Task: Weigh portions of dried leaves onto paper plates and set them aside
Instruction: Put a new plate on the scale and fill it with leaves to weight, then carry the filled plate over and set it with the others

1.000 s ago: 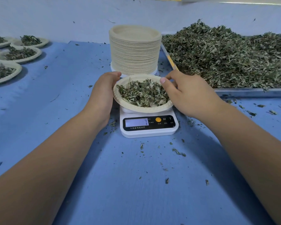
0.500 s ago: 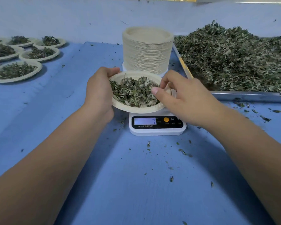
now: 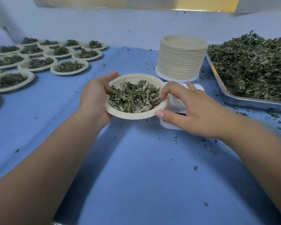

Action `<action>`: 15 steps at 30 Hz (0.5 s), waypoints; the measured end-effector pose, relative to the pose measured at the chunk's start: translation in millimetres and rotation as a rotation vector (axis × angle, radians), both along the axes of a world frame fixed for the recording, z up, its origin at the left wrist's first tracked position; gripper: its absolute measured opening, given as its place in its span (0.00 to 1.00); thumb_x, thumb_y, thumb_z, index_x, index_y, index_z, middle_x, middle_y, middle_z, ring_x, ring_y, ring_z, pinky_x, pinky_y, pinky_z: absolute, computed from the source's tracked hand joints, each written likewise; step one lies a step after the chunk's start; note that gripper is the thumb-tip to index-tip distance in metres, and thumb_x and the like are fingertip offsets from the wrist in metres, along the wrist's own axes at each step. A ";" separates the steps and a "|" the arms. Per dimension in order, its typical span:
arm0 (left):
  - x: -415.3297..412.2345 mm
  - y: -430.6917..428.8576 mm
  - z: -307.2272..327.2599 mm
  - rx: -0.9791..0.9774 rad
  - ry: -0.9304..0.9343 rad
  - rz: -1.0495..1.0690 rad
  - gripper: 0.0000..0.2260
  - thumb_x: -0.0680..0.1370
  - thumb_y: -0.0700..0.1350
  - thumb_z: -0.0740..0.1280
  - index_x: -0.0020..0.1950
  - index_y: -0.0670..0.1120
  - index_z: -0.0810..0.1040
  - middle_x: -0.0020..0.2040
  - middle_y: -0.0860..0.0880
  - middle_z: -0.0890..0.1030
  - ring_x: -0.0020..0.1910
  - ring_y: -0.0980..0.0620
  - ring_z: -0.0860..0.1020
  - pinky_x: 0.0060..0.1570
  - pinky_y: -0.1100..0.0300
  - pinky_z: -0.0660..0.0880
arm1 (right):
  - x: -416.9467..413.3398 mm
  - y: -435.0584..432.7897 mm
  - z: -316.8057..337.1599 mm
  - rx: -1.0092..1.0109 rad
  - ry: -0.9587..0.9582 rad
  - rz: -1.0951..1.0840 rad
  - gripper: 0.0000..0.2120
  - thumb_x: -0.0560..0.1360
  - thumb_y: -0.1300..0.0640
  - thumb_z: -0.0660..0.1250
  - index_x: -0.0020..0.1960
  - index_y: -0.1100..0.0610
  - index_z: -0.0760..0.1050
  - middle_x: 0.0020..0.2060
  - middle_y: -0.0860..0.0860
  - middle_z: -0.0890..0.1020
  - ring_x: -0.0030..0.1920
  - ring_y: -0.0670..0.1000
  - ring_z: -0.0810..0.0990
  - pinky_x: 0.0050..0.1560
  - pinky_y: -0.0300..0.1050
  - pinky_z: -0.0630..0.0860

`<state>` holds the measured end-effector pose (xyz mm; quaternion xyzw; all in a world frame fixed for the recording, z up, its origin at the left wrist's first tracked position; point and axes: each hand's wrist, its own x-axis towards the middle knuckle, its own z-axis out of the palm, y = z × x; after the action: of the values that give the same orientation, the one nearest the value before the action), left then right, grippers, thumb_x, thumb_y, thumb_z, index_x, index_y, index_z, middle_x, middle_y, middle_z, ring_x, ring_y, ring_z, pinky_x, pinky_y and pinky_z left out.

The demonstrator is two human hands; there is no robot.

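Observation:
A paper plate [image 3: 133,114] heaped with dried leaves [image 3: 133,98] is lifted above the blue table, left of the white scale [image 3: 175,104]. My left hand [image 3: 94,101] grips the plate's left rim, thumb inside. My right hand [image 3: 190,109] pinches the right rim between thumb and fingers and covers most of the scale. A tall stack of empty paper plates [image 3: 181,60] stands behind the scale. The metal tray [image 3: 243,103] at right holds a big heap of dried leaves [image 3: 253,62].
Several filled plates [image 3: 70,67] lie in rows at the left rear of the blue table [image 3: 144,168]. Leaf crumbs are scattered around the scale and in front of the tray. A pale wall runs along the back.
Both hands lifted the filled plate off the scale and carried it left. The view swung left, bringing more filled plates into sight.

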<state>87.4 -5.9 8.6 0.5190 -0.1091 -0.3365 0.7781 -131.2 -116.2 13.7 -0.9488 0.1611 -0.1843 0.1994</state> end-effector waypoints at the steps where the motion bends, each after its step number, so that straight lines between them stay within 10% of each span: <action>1: 1.8 6.1 0.0 0.012 -0.004 0.008 0.25 0.73 0.32 0.52 0.60 0.43 0.84 0.59 0.44 0.85 0.54 0.39 0.85 0.47 0.39 0.83 | 3.6 3.9 0.4 0.008 0.007 0.023 0.13 0.76 0.34 0.62 0.55 0.39 0.66 0.52 0.32 0.73 0.52 0.36 0.75 0.78 0.49 0.41; 8: 14.9 39.9 5.4 0.049 -0.042 0.068 0.25 0.73 0.30 0.52 0.60 0.44 0.83 0.58 0.44 0.85 0.54 0.40 0.85 0.45 0.41 0.84 | 31.1 25.3 -2.9 -0.066 0.064 0.101 0.16 0.74 0.31 0.59 0.56 0.38 0.70 0.57 0.45 0.75 0.58 0.46 0.74 0.72 0.45 0.52; 15: 33.4 63.9 4.5 0.058 -0.056 0.098 0.29 0.69 0.30 0.51 0.62 0.43 0.82 0.62 0.42 0.82 0.57 0.38 0.84 0.52 0.35 0.81 | 57.8 33.6 -3.8 -0.022 0.031 0.120 0.17 0.71 0.28 0.62 0.57 0.33 0.72 0.57 0.37 0.77 0.41 0.37 0.73 0.48 0.35 0.66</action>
<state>120.8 58.0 13.1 0.5552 -0.0954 -0.2862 0.7751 -73.4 -82.6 9.8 -0.9616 0.1051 -0.1591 0.1972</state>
